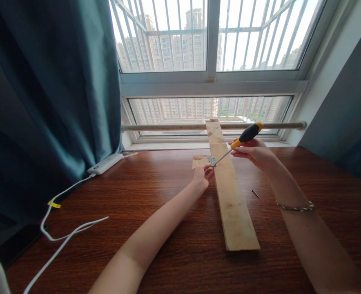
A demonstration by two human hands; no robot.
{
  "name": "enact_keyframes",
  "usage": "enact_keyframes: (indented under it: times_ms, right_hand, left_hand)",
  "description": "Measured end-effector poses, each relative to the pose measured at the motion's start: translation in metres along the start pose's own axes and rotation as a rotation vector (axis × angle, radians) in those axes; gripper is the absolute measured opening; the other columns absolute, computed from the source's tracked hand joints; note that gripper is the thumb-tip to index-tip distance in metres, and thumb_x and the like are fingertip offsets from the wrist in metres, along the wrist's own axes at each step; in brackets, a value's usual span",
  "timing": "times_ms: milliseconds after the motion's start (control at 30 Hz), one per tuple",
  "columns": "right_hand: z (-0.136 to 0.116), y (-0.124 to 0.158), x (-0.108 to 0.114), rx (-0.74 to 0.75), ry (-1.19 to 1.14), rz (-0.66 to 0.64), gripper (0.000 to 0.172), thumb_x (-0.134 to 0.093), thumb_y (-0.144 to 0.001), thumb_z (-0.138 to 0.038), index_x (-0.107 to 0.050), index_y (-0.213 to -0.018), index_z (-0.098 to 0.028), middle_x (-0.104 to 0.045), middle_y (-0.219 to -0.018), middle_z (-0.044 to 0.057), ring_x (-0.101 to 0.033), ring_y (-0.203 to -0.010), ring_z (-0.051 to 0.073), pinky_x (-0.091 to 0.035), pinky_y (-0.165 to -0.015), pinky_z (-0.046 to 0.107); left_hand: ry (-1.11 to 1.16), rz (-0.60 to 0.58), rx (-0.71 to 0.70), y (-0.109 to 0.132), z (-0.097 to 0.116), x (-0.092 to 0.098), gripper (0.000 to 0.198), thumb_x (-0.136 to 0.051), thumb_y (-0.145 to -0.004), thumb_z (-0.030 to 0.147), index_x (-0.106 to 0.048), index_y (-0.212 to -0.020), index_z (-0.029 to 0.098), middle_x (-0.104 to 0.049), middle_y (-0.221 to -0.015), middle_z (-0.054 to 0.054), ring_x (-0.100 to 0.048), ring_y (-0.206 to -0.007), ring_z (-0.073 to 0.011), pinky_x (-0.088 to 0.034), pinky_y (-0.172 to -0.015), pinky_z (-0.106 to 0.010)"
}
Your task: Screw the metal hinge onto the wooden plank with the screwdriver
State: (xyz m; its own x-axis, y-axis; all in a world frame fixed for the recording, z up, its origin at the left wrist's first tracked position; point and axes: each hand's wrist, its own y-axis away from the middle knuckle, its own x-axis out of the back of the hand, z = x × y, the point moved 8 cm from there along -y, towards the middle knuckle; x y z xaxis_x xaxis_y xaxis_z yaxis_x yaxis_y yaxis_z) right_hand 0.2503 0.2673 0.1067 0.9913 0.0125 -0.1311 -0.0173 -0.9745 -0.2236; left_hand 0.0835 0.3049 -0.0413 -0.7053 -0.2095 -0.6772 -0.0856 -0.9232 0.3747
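A long pale wooden board (pixel 231 192) lies lengthwise on the table, its far end at the metal rail. A shorter piece of wood (pixel 199 160) adjoins it on the left, with a metal hinge (pixel 212 160) where the two meet. My left hand (pixel 203 176) has its fingers closed at the hinge's near edge; what exactly is between the fingertips is partly hidden. In my right hand (pixel 252 153) is a yellow-and-black screwdriver (pixel 247 134), tilted, its tip meeting the hinge's near right corner. Right of the long board lies a loose dark screw (pixel 255 193).
The brown wood-grain table (pixel 168 196) reaches the window sill. A white power strip (pixel 105 164) with a white cable (pixel 54 253) lies at the left, beside a dark blue curtain (pixel 54 81). A metal rail (pixel 168 127) crosses in front of the barred window.
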Motion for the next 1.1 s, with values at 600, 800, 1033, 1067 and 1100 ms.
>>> enact_keyframes:
  times_ms: [600, 800, 1033, 1067, 1100]
  right_hand:
    - [0.007, -0.003, 0.004, 0.014, 0.068, 0.098, 0.042, -0.081, -0.051, -0.024, -0.063, -0.088, -0.014, -0.066, -0.076, 0.003, -0.051, -0.049, 0.006, -0.043, -0.043, 0.017]
    - [-0.001, 0.006, 0.002, -0.098, -0.001, 0.023, 0.038, -0.08, -0.05, -0.013, -0.066, -0.085, -0.012, -0.069, -0.081, 0.009, -0.067, -0.069, 0.018, -0.057, -0.062, 0.026]
    - [0.0, 0.004, 0.009, -0.006, 0.301, 0.288, 0.024, -0.077, -0.06, -0.024, -0.063, -0.074, -0.012, -0.068, -0.075, 0.008, -0.064, -0.051, 0.014, -0.045, -0.038, 0.017]
    - [0.002, 0.003, 0.013, -0.001, 0.319, 0.348, 0.024, -0.077, -0.06, -0.026, -0.063, -0.073, -0.012, -0.068, -0.074, 0.007, -0.064, -0.05, 0.014, -0.042, -0.036, 0.016]
    - [0.005, 0.002, 0.016, -0.004, 0.32, 0.399, 0.024, -0.076, -0.061, -0.027, -0.063, -0.073, -0.012, -0.068, -0.074, 0.007, -0.063, -0.049, 0.014, -0.04, -0.035, 0.015]
  left_hand:
    - [0.011, -0.056, -0.025, -0.004, 0.0, -0.002, 0.014, -0.056, -0.068, -0.001, -0.059, -0.064, 0.012, -0.063, -0.063, -0.002, -0.054, -0.051, -0.0089, -0.046, -0.057, -0.021]
    - [0.001, -0.046, -0.019, -0.005, -0.002, -0.001, 0.014, -0.056, -0.068, 0.0, -0.06, -0.065, 0.013, -0.064, -0.065, -0.003, -0.055, -0.053, -0.0093, -0.046, -0.058, -0.022]
    - [-0.013, -0.032, -0.01, -0.003, -0.002, -0.001, 0.012, -0.057, -0.069, 0.002, -0.06, -0.066, 0.013, -0.064, -0.068, -0.003, -0.056, -0.054, -0.0097, -0.045, -0.057, -0.022]
    - [-0.013, -0.029, -0.009, -0.003, -0.002, -0.001, 0.012, -0.057, -0.069, 0.002, -0.059, -0.065, 0.013, -0.064, -0.067, -0.002, -0.055, -0.054, -0.0096, -0.045, -0.056, -0.022]
    - [-0.013, -0.024, -0.007, -0.003, -0.002, 0.0, 0.012, -0.057, -0.069, 0.002, -0.059, -0.065, 0.013, -0.064, -0.066, -0.002, -0.055, -0.053, -0.0094, -0.044, -0.055, -0.022]
